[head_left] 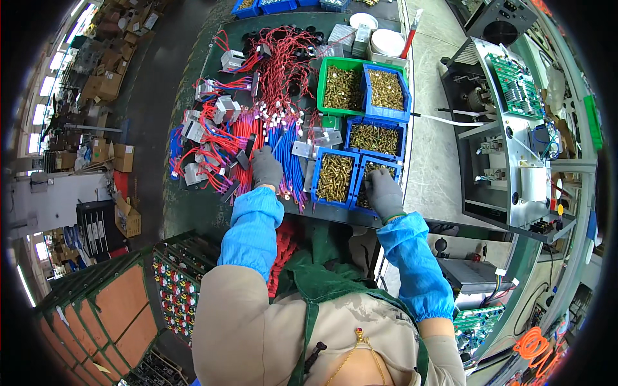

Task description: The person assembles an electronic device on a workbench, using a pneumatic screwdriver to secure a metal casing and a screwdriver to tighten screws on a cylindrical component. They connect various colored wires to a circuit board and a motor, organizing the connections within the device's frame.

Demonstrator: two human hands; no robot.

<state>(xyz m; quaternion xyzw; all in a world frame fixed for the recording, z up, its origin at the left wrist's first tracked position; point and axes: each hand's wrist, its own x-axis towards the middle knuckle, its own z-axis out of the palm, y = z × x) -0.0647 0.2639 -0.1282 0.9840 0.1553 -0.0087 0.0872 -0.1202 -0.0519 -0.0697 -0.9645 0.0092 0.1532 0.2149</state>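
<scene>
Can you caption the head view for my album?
Gloved left hand over red and blue wires, right hand over a blue bin of brass-coloured parts.

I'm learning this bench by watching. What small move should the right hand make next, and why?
Probably pinch one of the brass-coloured parts: the right hand reaches into a blue bin of them, while the left hand is at the wires. Whether the right already holds one is hidden.
</scene>
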